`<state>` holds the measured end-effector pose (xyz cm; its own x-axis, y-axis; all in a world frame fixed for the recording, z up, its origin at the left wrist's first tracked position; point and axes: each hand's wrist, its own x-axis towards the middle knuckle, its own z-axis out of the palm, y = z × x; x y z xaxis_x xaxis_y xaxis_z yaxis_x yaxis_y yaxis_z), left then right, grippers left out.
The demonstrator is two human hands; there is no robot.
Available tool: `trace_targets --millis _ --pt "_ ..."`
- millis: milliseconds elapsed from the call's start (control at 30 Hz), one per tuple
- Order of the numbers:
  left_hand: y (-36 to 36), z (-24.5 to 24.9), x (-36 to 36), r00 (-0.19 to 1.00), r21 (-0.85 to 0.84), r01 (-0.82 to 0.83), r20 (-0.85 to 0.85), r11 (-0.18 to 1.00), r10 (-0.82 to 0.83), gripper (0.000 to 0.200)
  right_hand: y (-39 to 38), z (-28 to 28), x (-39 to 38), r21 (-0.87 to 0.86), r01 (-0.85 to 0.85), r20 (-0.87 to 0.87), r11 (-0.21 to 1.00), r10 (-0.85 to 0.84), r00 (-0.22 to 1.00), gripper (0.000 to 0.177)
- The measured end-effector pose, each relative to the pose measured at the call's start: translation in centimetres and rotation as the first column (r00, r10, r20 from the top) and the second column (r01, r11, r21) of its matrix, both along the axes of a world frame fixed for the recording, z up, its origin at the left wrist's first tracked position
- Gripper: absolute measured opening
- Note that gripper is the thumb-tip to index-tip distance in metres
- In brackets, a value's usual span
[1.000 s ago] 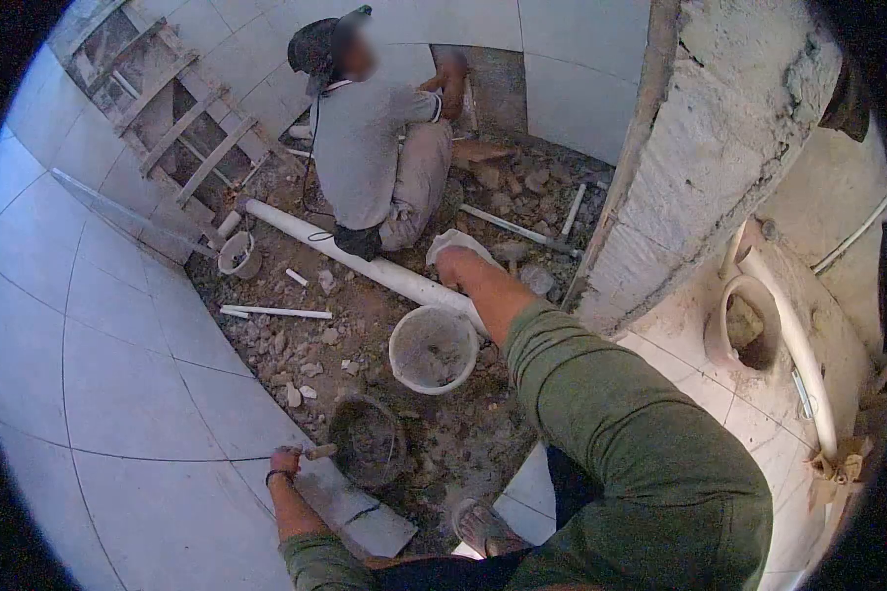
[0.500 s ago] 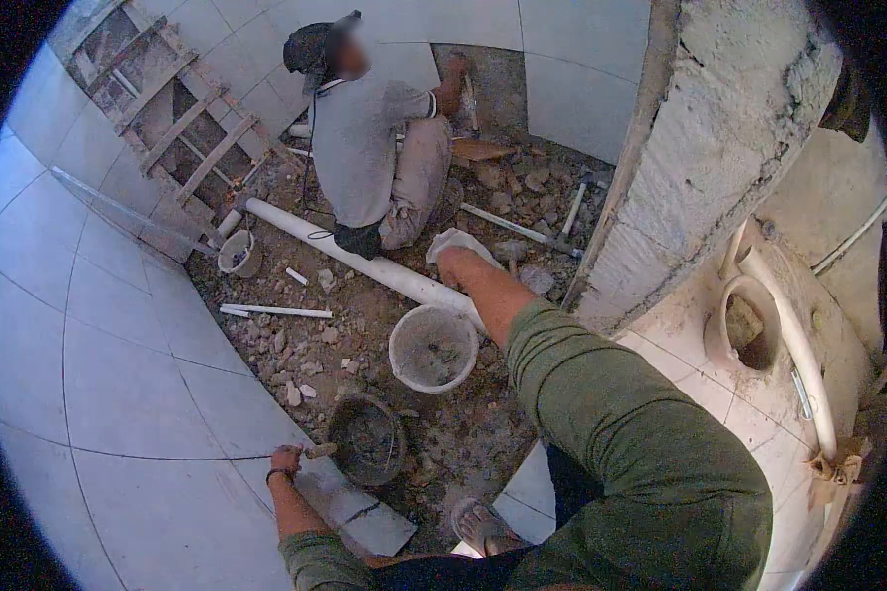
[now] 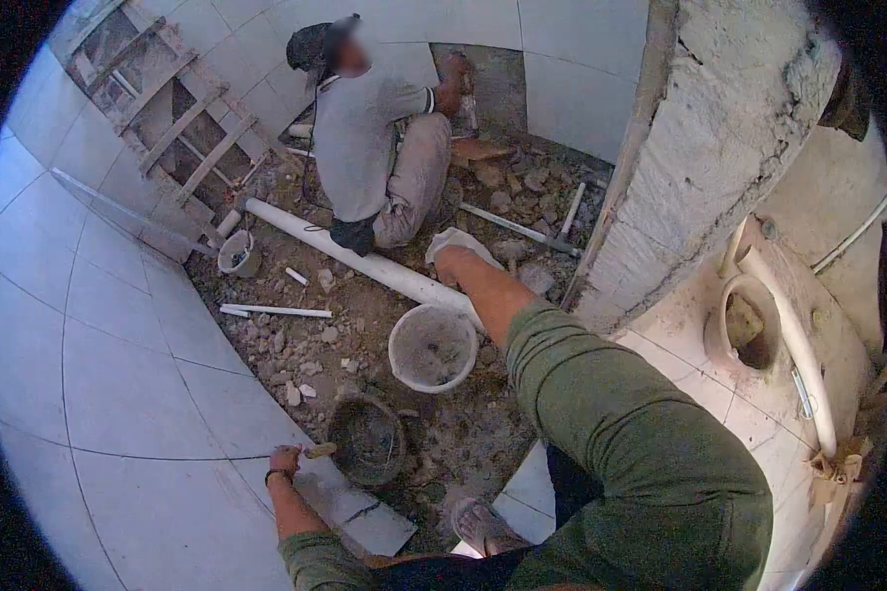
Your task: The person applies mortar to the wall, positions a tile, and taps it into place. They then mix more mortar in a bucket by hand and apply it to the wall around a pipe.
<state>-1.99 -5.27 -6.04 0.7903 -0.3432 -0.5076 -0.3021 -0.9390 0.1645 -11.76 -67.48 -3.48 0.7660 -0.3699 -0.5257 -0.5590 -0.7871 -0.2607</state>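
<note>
My left hand (image 3: 285, 460) is closed at the edge of the tiled wall, with a short tan wooden handle (image 3: 319, 450) sticking out toward the dark bucket. What the handle belongs to is hidden. Just right of it stands the dark bucket (image 3: 396, 424), with grey material inside. My right hand (image 3: 453, 264) reaches forward over the white pipe, its fingers mostly hidden against a crumpled white bag-like thing (image 3: 483, 242). Below that forearm sits a white bucket (image 3: 395, 366) with grey residue in it.
A co-worker (image 3: 360, 148) squats ahead, one hand at a bare wall patch (image 3: 503, 89). A long white pipe (image 3: 365, 264) crosses the rubble floor (image 3: 276, 345). A wooden ladder (image 3: 182, 123) leans left; a rough concrete column (image 3: 719, 128) rises right. A small bucket (image 3: 239, 258) stands behind.
The co-worker's head and body have shifted slightly to the right and up, and the hand at the wall patch has moved a little. My two hands stay nearly in place.
</note>
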Motion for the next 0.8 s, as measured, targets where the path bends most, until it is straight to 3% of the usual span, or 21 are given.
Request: trace_targets --millis 67,167,267,333,367,400,467,567,667,800 --pt "-0.7 -0.1 -0.8 0.912 -0.136 -0.411 -0.059 0.901 0.407 0.037 0.7 1.7 -0.9 -0.054 -0.020 0.010 0.998 0.021 1.000 0.034" --pt "-1.6 1.3 -1.1 0.914 -0.055 -0.402 -0.086 0.914 0.397 0.037 0.8 2.6 -1.2 -0.090 -0.041 0.018 0.995 0.043 0.999 0.031" --pt "-0.9 0.3 -0.8 0.882 -0.123 -0.471 -0.088 0.874 0.463 0.038 0.8 1.9 -1.2 -0.086 -0.044 0.055 0.995 0.049 0.997 0.031" --pt "5.0 -6.9 4.0 0.999 -0.030 -0.031 -0.016 0.999 0.031 0.040 0.8 1.8 -1.2 -0.064 -0.042 0.045 0.997 0.045 0.998 0.031" --pt "6.9 -9.2 5.7 0.982 0.008 0.184 0.039 0.983 -0.185 0.040 0.7 2.1 -1.0 -0.047 -0.041 0.018 0.998 0.042 0.999 0.030" --pt "5.4 -7.3 4.4 1.000 -0.027 -0.007 -0.021 1.000 0.006 0.041 0.6 2.1 -0.9 -0.030 -0.039 -0.009 0.999 0.039 0.999 0.030" --pt "0.1 -0.7 0.2 0.914 -0.095 -0.403 -0.104 0.910 0.393 0.042 0.8 1.7 -1.0 -0.053 -0.044 0.027 0.998 0.046 0.999 0.030" --pt "0.2 -0.1 -0.2 0.975 -0.087 -0.217 -0.075 0.972 0.211 0.041 0.6 0.5 -0.3 -0.063 -0.048 0.035 0.997 0.050 0.998 0.030" --pt "-0.3 -0.2 0.2 0.905 -0.121 -0.413 -0.168 0.902 0.392 0.039 0.9 1.8 -0.9 -0.054 -0.040 0.025 0.998 0.041 0.999 0.030" --pt "-0.6 0.0 -0.1 0.914 -0.097 -0.404 -0.098 0.910 0.395 0.037 0.8 1.3 -1.0 -0.042 -0.030 0.086 0.999 0.034 0.996 0.032"
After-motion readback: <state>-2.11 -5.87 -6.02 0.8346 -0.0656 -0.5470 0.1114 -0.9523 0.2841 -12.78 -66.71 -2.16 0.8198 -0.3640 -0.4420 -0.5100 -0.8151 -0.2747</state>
